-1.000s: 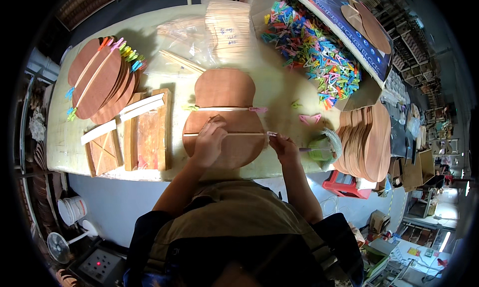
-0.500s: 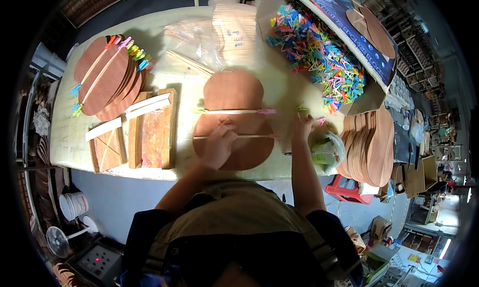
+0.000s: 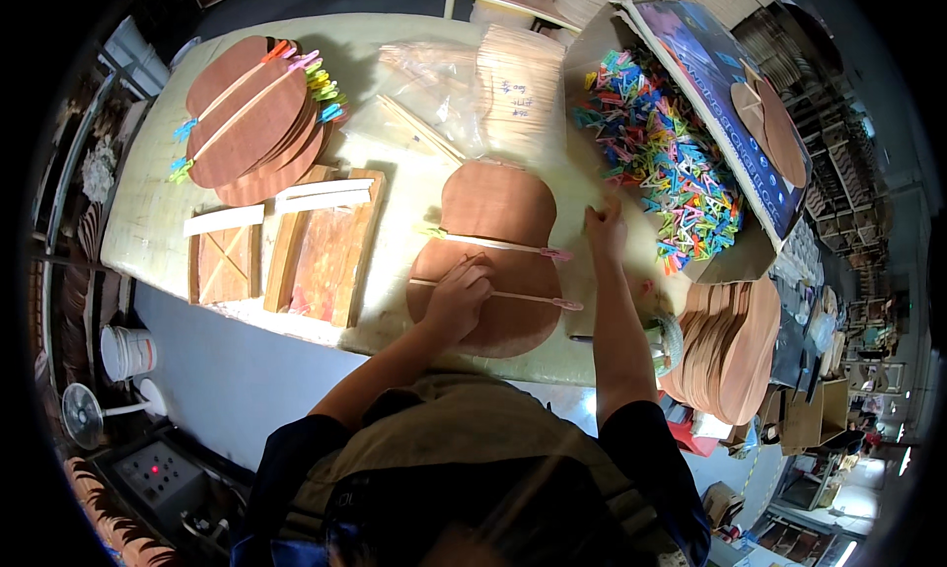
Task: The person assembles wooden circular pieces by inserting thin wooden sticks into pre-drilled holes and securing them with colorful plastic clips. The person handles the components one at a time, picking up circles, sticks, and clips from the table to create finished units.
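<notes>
On the far left of the desk (image 3: 148, 222) lies a stack of guitar-shaped panels (image 3: 247, 123) clipped with coloured pegs, and nearer sit two flat wooden boards (image 3: 296, 247). At the middle near edge lies the guitar-shaped wooden panel (image 3: 488, 251), reddish-brown and flat, its long axis running near to far with two pale thin strips (image 3: 493, 244) pegged across it; the left hand (image 3: 456, 296) presses loosely curled on the nearer strip. To the right, the right hand (image 3: 604, 230) rests open with fingers spread on the desk just beside the panel, gripping nothing, near a box of coloured clothespins (image 3: 661, 163).
</notes>
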Tool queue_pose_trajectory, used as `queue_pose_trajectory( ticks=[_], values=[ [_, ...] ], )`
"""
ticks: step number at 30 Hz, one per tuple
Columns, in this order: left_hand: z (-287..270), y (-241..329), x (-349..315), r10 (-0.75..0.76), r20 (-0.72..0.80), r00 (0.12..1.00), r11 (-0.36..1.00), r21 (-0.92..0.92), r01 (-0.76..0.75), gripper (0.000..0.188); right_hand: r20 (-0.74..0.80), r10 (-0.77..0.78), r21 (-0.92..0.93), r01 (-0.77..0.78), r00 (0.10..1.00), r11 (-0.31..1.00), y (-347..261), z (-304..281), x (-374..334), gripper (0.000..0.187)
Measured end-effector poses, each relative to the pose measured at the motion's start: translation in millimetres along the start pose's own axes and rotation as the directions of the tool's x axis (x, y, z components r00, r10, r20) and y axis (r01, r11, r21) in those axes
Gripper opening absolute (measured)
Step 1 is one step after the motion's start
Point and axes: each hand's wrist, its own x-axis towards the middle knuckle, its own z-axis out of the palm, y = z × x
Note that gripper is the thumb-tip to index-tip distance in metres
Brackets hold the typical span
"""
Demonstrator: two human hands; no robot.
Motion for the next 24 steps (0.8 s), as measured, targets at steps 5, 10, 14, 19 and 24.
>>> queue_pose_trajectory(
  ticks=[5, 10, 14, 19, 24],
  values=[
    [3, 1, 6, 0.057, -0.021, 0.998, 0.998, 0.023, -0.057, 0.007, 0.040, -0.651, -0.087, 0.651, 0.758, 0.754, -67, 33, -4, 0.035],
    [-1, 0, 5, 0.041, -0.004, 0.999, 0.997, -0.065, -0.041, 0.008, 0.061, -0.535, -0.120, 0.539, 0.842, 0.834, -94, 54, -28, 0.030],
    [7, -13, -1, 0.045, -0.031, 0.998, 0.994, -0.094, -0.048, 0.006, 0.332, -0.477, 0.052, 0.489, 0.814, 0.870, -123, 46, -25, 0.023],
    [-2, -2, 5, 0.040, -0.015, 0.999, 0.999, -0.034, -0.040, 0.023, 0.758, -0.351, 0.553, -0.257, 0.549, 0.792, -185, 76, -63, 0.019],
    [18, -9, -10, -0.283, 0.085, 0.955, 0.939, -0.176, 0.294, 0.021, 0.859, -0.431, 0.496, -0.239, 0.277, 0.835, -217, 123, -112, 0.014]
  ],
)
